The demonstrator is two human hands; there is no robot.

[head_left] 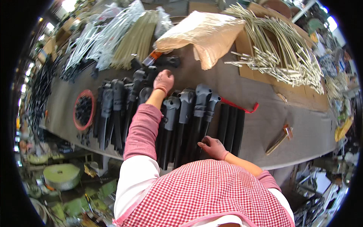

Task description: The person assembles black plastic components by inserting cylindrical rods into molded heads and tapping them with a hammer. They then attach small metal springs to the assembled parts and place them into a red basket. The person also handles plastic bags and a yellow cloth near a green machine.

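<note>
My left hand, in a pink glove, reaches over the far ends of a row of black tubes with grey-black plastic joint fittings. Its fingers are curled closed beside a fitting; what is in them, if anything, is hidden. Near the tubes' lower ends is my right hand, also gloved, with thumb and fingers bent together. Dark tubes lie behind its fingertips, and I cannot make out what it grips. Plain black tubes lie just right of the row. A red strap runs out past their tops.
A red-rimmed round container of small black parts stands left, with loose pieces beside it. A hammer lies right. Behind are brown wrapping paper, bundled pale rods on cardboard and clear-bagged strips. The table's curved near edge runs below.
</note>
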